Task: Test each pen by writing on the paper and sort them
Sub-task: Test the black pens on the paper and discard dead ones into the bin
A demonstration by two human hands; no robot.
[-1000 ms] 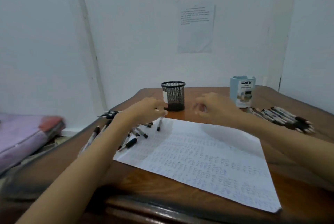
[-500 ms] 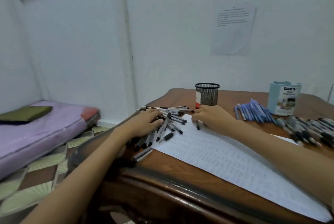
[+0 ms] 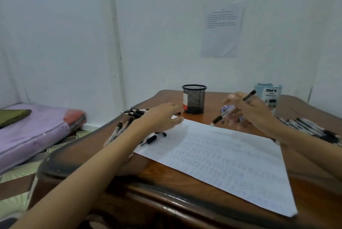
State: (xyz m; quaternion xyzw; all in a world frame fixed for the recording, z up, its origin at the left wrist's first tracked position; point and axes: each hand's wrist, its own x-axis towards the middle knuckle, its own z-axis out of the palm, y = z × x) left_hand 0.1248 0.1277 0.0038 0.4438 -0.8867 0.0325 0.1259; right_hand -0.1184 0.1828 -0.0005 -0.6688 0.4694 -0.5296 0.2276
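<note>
A white sheet of paper [image 3: 229, 156] covered in faint writing lies on the brown wooden table [image 3: 166, 178]. My right hand [image 3: 246, 110] is raised above the paper's far edge and holds a black pen [image 3: 220, 117], tip pointing down-left. My left hand [image 3: 162, 117] hovers with fingers spread over a heap of black-and-white pens [image 3: 129, 121] at the paper's left corner. It holds nothing. A second pile of pens [image 3: 312, 129] lies on the right, and a few blue pens [image 3: 228, 107] show behind my right hand.
A black mesh pen cup [image 3: 194, 99] stands behind the paper. A light blue holder marked DIY [image 3: 269, 95] stands at the back right. A purple mattress [image 3: 33, 132] lies on the floor to the left. A printed sheet [image 3: 222, 29] is taped to the wall.
My right hand has lifted off the paper's corner with a pen in its fingers. My left hand rose from the pen heap. The view swung back to the right.
</note>
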